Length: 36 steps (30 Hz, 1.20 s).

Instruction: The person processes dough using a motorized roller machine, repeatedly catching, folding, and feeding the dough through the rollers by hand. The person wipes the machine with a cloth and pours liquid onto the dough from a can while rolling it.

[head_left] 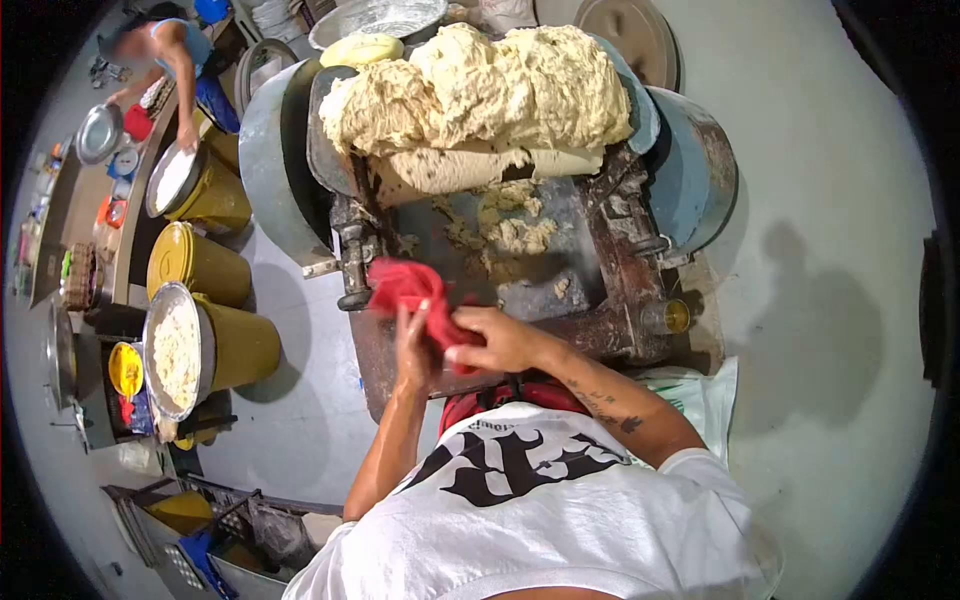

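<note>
A bunched red cloth is between my two hands, in front of my body. My left hand holds it from the left, fingers up against the fabric. My right hand grips its right side, with the thumb pointing left. Just beyond them stands a machine with a dark metal frame. A big lump of pale dough lies over its roller. Loose dough scraps lie in the tray below the roller.
Blue-grey round guards flank the machine. At the left stand yellow drums, one under a basin of pale pieces. A person at the upper left reaches to a bowl of white powder. A glass is at the machine's right corner.
</note>
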Tool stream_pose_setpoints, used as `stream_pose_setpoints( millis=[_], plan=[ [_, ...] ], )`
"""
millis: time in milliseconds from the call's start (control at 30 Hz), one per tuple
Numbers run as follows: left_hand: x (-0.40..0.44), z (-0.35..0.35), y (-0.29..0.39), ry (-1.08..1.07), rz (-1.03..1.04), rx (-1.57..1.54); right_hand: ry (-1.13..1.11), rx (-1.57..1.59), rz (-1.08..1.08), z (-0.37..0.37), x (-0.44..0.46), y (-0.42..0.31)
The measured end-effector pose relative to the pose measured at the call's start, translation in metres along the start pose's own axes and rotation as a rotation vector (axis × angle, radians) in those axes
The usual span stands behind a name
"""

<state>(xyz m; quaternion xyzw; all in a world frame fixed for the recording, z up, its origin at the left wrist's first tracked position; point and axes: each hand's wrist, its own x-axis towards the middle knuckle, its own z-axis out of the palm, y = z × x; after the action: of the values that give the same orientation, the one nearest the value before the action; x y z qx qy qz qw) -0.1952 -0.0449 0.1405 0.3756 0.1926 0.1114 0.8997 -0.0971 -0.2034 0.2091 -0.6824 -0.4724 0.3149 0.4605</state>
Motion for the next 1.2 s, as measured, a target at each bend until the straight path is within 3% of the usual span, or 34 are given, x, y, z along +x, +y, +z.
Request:
stream_pose_setpoints(
  millis=[33, 133, 167, 267, 300, 333, 367, 433, 533, 633, 700, 733, 767, 800, 833, 900, 967, 1033, 1100, 1167, 1200],
  plan=[
    [-0.010, 0.004, 0.014, 0.136, 0.136, 0.071, -0.029, -0.055, -0.082, 0.008, 0.002, -0.009],
    [-0.028, 0.016, 0.060, 0.216, 0.269, 0.290, 0.306, -0.114, -0.057, 0.030, -0.004, -0.032],
    [-0.031, 0.028, 0.075, 0.211, 0.294, 0.363, 0.448, -0.204, -0.146, 0.031, -0.001, -0.021],
    [-0.040, 0.050, 0.102, -0.095, 0.225, 0.681, 0.551, -0.144, -0.296, 0.006, -0.002, -0.033],
    [-0.032, 0.048, 0.106, -0.278, 0.353, 0.931, 0.541, -0.143, -0.392, -0.002, -0.003, -0.034],
    [-0.030, 0.058, 0.101, -0.231, 0.329, 0.879, 0.418, -0.010, -0.311, -0.006, 0.001, -0.030],
    [-0.027, 0.071, 0.095, -0.183, 0.296, 0.827, 0.227, 0.061, 0.032, -0.015, -0.011, -0.028],
    [-0.008, 0.091, 0.092, -0.325, 0.489, 0.861, 0.340, 0.140, 0.171, -0.035, -0.038, -0.040],
    [0.018, 0.073, 0.077, -0.264, 0.333, 0.682, 0.993, 0.086, -0.026, -0.032, -0.099, 0.004],
    [0.032, 0.056, 0.061, -0.347, 0.162, 0.814, 1.394, -0.080, 0.023, -0.049, -0.202, -0.029],
    [0.022, 0.072, 0.048, -0.396, 0.031, 0.877, 1.544, 0.127, -0.130, -0.051, -0.268, -0.055],
    [0.024, 0.076, 0.040, -0.442, 0.000, 0.912, 1.699, 0.166, 0.034, -0.045, -0.301, -0.054],
    [0.027, 0.080, 0.032, -0.486, -0.025, 0.945, 1.915, 0.062, 0.034, -0.040, -0.338, -0.034],
    [0.026, 0.087, 0.025, -0.515, -0.038, 0.992, 1.958, -0.185, 0.066, -0.039, -0.376, -0.031],
    [0.027, 0.095, 0.019, -0.553, -0.041, 1.054, 1.927, -0.583, 0.357, -0.044, -0.416, -0.040],
    [0.031, 0.108, 0.006, -0.610, -0.038, 1.184, 2.115, -0.650, 0.411, -0.053, -0.464, -0.041],
    [0.032, 0.123, -0.010, -0.645, -0.051, 1.228, 2.199, -0.808, 0.808, -0.064, -0.508, -0.019],
    [0.030, 0.136, -0.025, -0.685, -0.075, 1.261, 2.059, -0.933, 1.157, -0.072, -0.545, 0.022],
    [0.028, 0.142, -0.043, -0.680, -0.089, 1.247, 1.758, -0.987, 1.501, -0.060, -0.593, 0.115],
    [0.015, 0.157, -0.057, -0.633, -0.148, 1.313, 1.485, -1.016, 1.616, -0.023, -0.621, 0.212],
    [0.011, 0.151, -0.068, -0.616, -0.150, 1.320, 1.458, -0.779, 1.570, -0.006, -0.641, 0.263]
  ],
)
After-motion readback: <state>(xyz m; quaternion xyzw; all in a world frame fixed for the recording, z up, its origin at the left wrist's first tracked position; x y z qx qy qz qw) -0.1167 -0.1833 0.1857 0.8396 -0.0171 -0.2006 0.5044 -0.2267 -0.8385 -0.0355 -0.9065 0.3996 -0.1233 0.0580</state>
